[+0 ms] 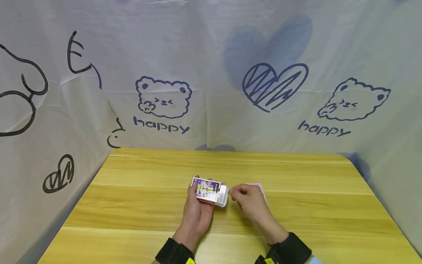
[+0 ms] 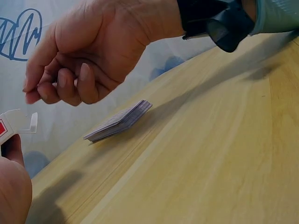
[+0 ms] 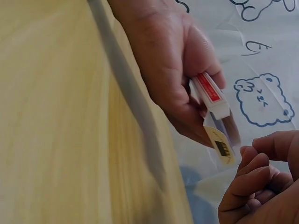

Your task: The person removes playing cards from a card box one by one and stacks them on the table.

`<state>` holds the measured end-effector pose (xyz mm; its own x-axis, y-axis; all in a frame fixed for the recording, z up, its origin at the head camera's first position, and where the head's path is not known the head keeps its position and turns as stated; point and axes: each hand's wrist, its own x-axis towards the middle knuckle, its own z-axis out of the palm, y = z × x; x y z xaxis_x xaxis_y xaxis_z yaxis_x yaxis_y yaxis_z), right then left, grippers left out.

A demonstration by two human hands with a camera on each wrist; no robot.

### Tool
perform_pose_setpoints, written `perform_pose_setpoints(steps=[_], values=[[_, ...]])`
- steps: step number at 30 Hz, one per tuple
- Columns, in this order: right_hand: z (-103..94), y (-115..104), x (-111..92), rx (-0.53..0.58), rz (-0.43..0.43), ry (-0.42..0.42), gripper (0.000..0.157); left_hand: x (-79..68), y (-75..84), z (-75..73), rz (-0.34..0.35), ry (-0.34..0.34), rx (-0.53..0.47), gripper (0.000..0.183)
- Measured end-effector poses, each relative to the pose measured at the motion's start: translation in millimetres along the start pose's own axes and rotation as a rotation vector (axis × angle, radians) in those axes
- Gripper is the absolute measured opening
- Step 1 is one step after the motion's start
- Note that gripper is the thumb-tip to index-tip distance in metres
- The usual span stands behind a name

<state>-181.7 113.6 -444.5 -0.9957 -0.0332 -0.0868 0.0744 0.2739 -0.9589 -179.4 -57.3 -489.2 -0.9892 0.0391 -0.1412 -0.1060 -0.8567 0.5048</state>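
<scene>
My left hand [image 1: 197, 217] holds a small card box [image 1: 207, 190] above the table, thumb along one side and fingers beneath. Purple artwork covers the box's face, and a red panel marks its narrow side in the right wrist view. At its right end the white flap [image 3: 223, 148] stands out, opened. Just beside that end is my right hand [image 1: 253, 202], fingers curled and thumb and index fingertips together, with nothing seen between them. A squared stack of playing cards [image 2: 120, 122] lies on the table beyond the right hand, partly hidden by it in the head view.
The wood-grain table [image 1: 138, 205] spreads out on both sides of the hands. White cloth [image 1: 211, 47] with drawn bears and hearts hangs behind the table and along its sides. Both wrists wear black bands [image 1: 291, 249].
</scene>
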Motion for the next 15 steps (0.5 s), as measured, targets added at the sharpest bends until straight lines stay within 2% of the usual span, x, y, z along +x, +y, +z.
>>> perform_pose_setpoints(steps=[9,15], values=[[8.7,9,-3,0.043,0.039,-0.057,0.013,-0.9,-0.6,0.8,-0.009,-0.007,-0.001,0.057],[15.0,14,-4,0.109,0.094,-0.09,0.023,-0.6,-3.3,1.7,-0.006,-0.025,-0.008,0.057]])
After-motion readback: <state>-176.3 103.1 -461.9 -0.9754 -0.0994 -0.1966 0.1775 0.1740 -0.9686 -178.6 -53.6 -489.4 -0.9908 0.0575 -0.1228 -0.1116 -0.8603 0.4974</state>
